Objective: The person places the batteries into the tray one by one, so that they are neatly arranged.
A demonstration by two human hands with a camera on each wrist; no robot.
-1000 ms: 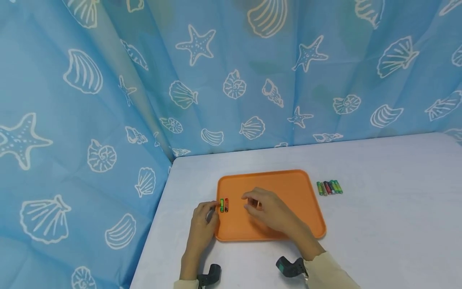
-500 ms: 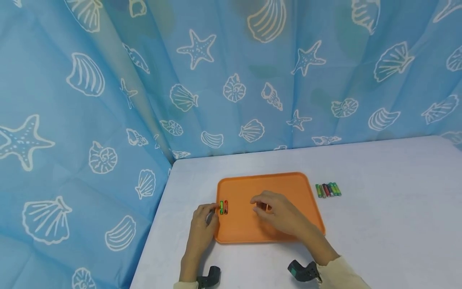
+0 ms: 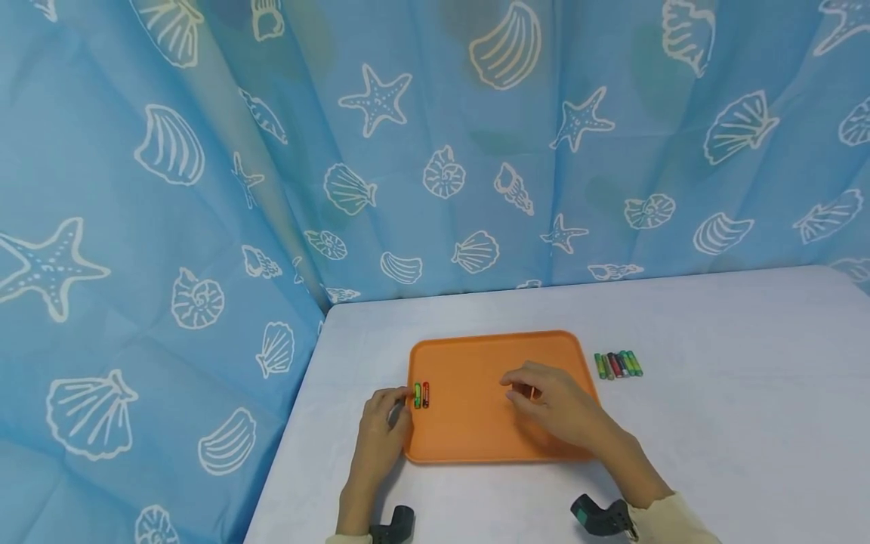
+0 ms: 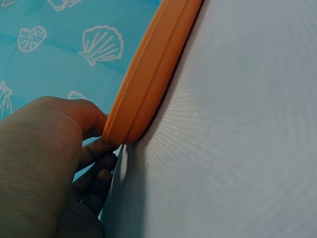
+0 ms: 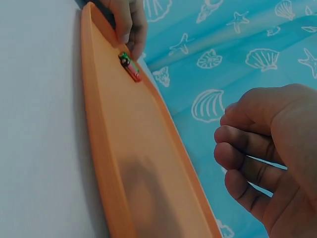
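1. Blue shell-printed curtain (image 3: 442,113) behind a smooth white table (image 3: 714,438).
2. The person's right hand (image 3: 560,404) hovers with bent fingers, thumb and forefinger slightly apart, nothing visible between them.
3. Beneath it lies an orange rectangular plastic-looking tray (image 3: 469,427); the left hand (image 3: 379,427) rests loosely bent fingers on its left rim, beside one green cylindrical battery (image 3: 418,396) and one red cylindrical battery (image 3: 426,395).
4. Key relation, seemingly: the side-by-side row of multicoloured cylindrical batteries (image 3: 618,364) lies forward-right, outside the tray, long axes pointing away, nearer the right hand.
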